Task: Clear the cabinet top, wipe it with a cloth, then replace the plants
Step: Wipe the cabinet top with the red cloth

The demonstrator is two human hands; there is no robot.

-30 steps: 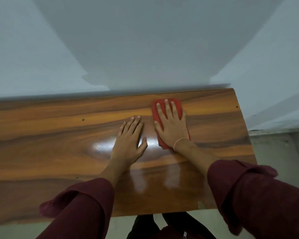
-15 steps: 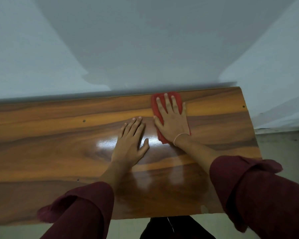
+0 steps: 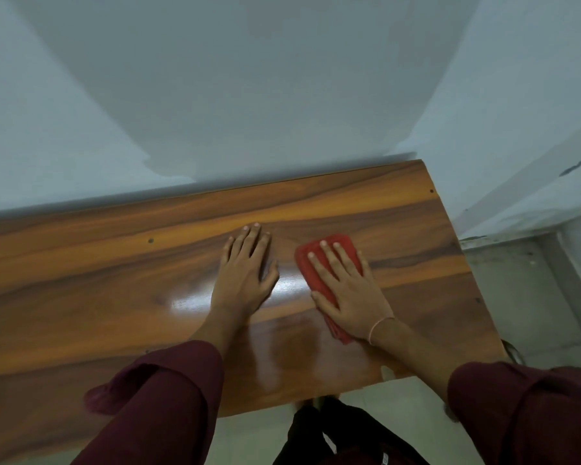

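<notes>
- Nearest the camera, two dark maroon fabric sleeves, the left sleeve [image 3: 158, 397] and the right sleeve [image 3: 517, 404], are pushed back from the bare forearms that reach out over the cabinet.
- The glossy brown wood-grain cabinet top [image 3: 81, 280] runs left to right, with its right end in view. No plants or other objects stand on the part that shows, so I judge the clearing done and the wiping step in hand.
- The left hand [image 3: 245, 273] lies flat on the bare wood, fingers straight and close together, holding nothing. It looks like a brace.
- The right hand [image 3: 348, 293], with a thin pale thread bracelet [image 3: 379, 325] at the wrist, presses palm-down on the folded red cloth [image 3: 336, 245]. Its fingers are straight and slightly spread, not curled round the cloth.
- The cloth lies directly under the right palm. Its long axis runs front to back along the hand, and red shows past the fingertips and by the wrist. A narrow strip of wood parts it from the left hand.
- The cloth sits towards the right end, so most of the top lies to its left. A stroke that way would meet the left hand first.
- Beyond the back edge rises a plain pale blue-grey painted wall [image 3: 249, 95]. A grey floor [image 3: 524, 297] shows past the right end.
</notes>
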